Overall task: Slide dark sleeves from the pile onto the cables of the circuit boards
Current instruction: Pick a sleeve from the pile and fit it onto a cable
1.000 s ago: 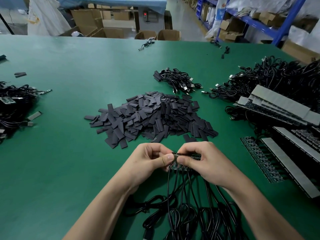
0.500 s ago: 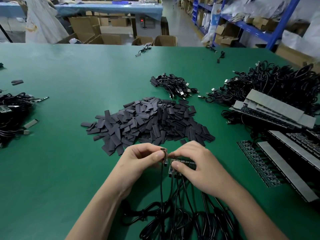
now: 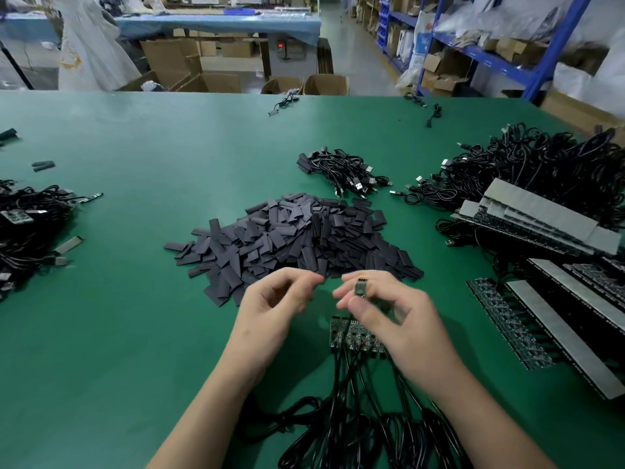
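Head view: the right hand has its grip pinched on one small circuit board, while the left hand is loosely curled and empty. The sleeve pile lies at twelve o'clock. The other boards and cables at six look unsleeved, so most of the work seems left.

Single head-worn wide view, forward-down over green table; left hand, right hand close.

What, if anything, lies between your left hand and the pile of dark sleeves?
Nothing visible. The left hand hovers at the near edge of the pile of sleeves. The right hand pinches a small board off to the side.
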{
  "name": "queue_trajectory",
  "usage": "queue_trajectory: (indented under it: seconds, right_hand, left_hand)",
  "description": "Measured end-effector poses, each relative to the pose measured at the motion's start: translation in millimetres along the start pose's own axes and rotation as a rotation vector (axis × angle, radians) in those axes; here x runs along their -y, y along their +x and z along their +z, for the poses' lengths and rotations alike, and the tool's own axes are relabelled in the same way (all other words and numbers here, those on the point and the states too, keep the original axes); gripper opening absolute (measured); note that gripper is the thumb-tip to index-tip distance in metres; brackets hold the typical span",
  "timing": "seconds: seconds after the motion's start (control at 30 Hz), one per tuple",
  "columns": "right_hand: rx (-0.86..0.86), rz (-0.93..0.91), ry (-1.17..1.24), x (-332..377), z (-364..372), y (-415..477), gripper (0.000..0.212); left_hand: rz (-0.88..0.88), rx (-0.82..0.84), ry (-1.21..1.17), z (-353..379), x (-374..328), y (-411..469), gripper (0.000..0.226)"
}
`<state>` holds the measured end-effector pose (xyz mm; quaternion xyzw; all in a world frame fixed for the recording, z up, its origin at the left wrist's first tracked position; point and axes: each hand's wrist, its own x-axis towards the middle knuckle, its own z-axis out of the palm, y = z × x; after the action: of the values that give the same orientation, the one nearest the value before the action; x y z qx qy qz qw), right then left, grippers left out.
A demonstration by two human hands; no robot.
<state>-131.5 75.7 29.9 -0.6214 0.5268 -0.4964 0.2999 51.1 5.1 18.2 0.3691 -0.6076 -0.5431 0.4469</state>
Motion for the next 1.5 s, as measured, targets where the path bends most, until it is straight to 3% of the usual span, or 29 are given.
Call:
queue_trajectory:
  seconds: [0.13, 0.3, 0.37, 0.57, 0.87, 1.0, 1.23, 1.33, 1.5]
  right_hand:
    - [-0.061, 0.252, 0.751, 13, -20, 1, 0.025]
    - [0.029, 0.225, 1.038, 19, -58, 5, 0.032]
    - [0.083, 0.252, 0.925, 25, -71, 7, 0.035]
    - [0.15, 0.384, -0.047, 37, -65, 11, 0.038]
    - [0.261, 0.383, -0.358, 64, -85, 2, 0.041]
    - [0.314, 0.4, -0.462, 61, -77, 8, 0.037]
    - [0.229, 0.385, -0.338, 15, -34, 6, 0.032]
    - [0.168, 0.363, -0.28, 1, -24, 1, 0.03]
    - [0.091, 0.295, -0.17, -10, -16, -3, 0.028]
  left_hand:
    - [-0.017, -0.144, 0.169, -8, 3, 6, 0.04]
    - [0.079, -0.115, 0.632, -16, 8, 19, 0.018]
    - [0.089, -0.101, 0.83, -12, 9, 25, 0.018]
    - [0.052, -0.091, 1.189, 1, 14, 37, 0.042]
    - [0.034, -0.087, 1.027, 2, 18, 39, 0.018]
    - [0.145, -0.008, 0.881, 2, 11, 30, 0.018]
    - [0.315, 0.075, 0.65, 1, 1, 4, 0.003]
    - [0.237, 0.05, 0.569, 2, 6, -2, 0.007]
    - [0.008, 0.127, 0.206, -1, 9, -2, 0.009]
